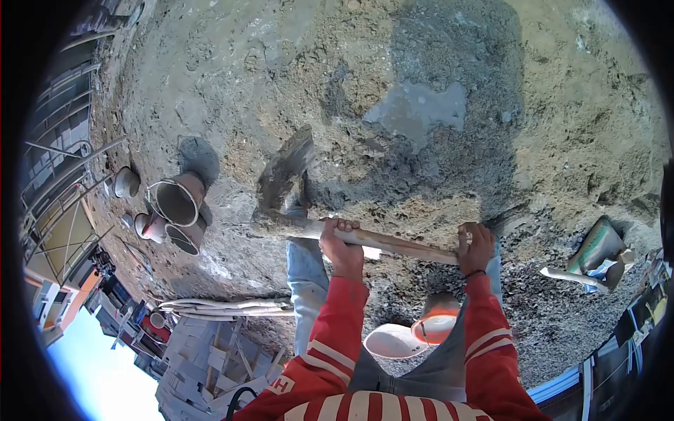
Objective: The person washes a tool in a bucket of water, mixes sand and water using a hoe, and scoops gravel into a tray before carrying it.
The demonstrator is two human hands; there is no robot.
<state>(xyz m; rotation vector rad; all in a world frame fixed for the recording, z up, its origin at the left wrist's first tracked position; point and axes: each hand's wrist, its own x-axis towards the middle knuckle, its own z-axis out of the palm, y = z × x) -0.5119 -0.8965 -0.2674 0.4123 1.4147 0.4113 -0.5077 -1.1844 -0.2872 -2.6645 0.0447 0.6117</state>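
Observation:
A hoe with a pale wooden handle (407, 245) lies across in front of my body. Its broad, mud-caked blade (286, 165) is at the left end, close to the ground. My left hand (342, 247) is wrapped round the handle near the blade end. At the far right end of the handle, my right hand (476, 247) is closed on it. Beyond the hoe is a patch of dark wet mix (421, 168) with a grey puddle (420, 109) in it. Between my legs stand an orange bucket (437, 317) and a whitish container (394, 342).
Several buckets, including a large one (177, 201), stand to the left. Scaffolding (63, 168) rises behind them. Pale hoses or poles (225, 309) lie left of my legs. On the right are gravel (547, 309) and a torn bag (597, 252) with a stick.

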